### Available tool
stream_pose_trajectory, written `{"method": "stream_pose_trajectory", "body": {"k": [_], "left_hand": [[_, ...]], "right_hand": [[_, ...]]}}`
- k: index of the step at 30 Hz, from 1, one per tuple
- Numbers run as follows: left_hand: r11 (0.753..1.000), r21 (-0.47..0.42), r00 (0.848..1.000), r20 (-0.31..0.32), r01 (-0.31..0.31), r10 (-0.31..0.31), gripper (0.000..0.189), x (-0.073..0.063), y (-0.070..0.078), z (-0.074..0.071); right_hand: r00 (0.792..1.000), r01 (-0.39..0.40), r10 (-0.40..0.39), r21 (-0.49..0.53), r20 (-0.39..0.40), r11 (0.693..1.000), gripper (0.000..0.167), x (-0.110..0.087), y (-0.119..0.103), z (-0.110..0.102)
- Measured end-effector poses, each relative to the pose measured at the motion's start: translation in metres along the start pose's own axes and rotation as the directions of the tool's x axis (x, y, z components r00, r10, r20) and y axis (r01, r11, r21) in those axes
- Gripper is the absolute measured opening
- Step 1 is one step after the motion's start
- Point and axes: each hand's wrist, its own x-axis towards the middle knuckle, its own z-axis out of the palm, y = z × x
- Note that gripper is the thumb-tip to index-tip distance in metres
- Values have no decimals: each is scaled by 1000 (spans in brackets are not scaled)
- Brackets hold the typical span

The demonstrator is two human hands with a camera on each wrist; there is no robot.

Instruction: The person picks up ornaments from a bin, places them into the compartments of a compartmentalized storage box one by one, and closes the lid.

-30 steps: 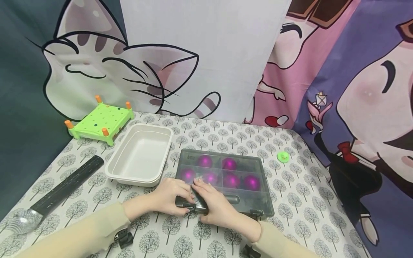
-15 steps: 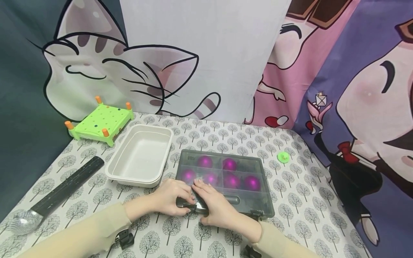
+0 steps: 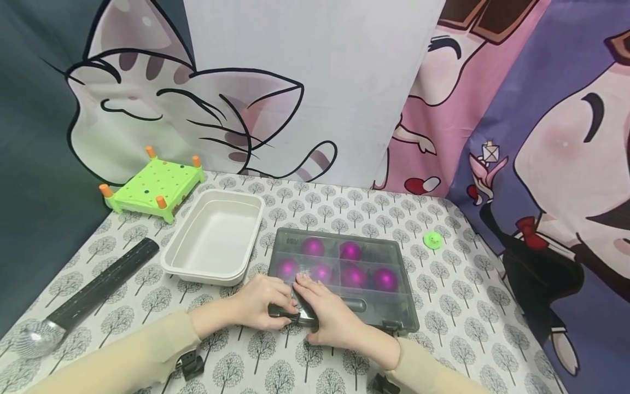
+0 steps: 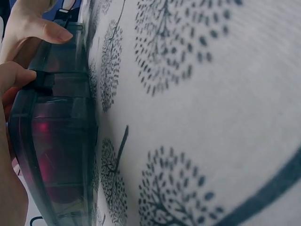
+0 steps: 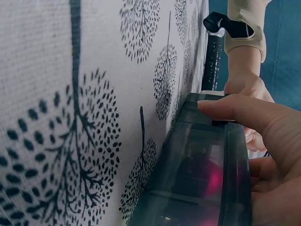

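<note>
A flat, see-through grey compartment box (image 3: 389, 313) lies closed on the table, with several magenta balls (image 3: 351, 275) showing through its lid. My left hand (image 3: 263, 302) grips the box at its near left corner, its fingers curled over the edge. In the left wrist view the left thumb is right at a dark latch (image 4: 43, 81) on the front side. My right hand (image 3: 331, 312) holds the near edge just beside it, fingers lying over the lid. The right thumb (image 5: 218, 109) presses the front wall in the right wrist view.
White plastic trays (image 3: 169, 262), stacked, stand left of the box. Behind them is a green toy stand (image 3: 157, 186) with orange pegs. A black stick (image 3: 103, 284) with a clear ribbed round end lies far left. A small green duck (image 3: 432, 239) sits at the right.
</note>
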Motion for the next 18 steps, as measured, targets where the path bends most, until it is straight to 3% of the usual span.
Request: {"method": "stream_pose_trajectory", "body": {"k": [12, 18], "left_hand": [[999, 5, 999, -23, -42, 42, 15, 1, 1, -1], [1000, 9, 1000, 7, -13, 13, 16, 4, 2, -2]], "right_hand": [[1000, 23, -24, -5, -13, 1000, 103, -1, 0, 1], [1000, 14, -14, 11, -18, 1000, 100, -2, 1, 1]]}}
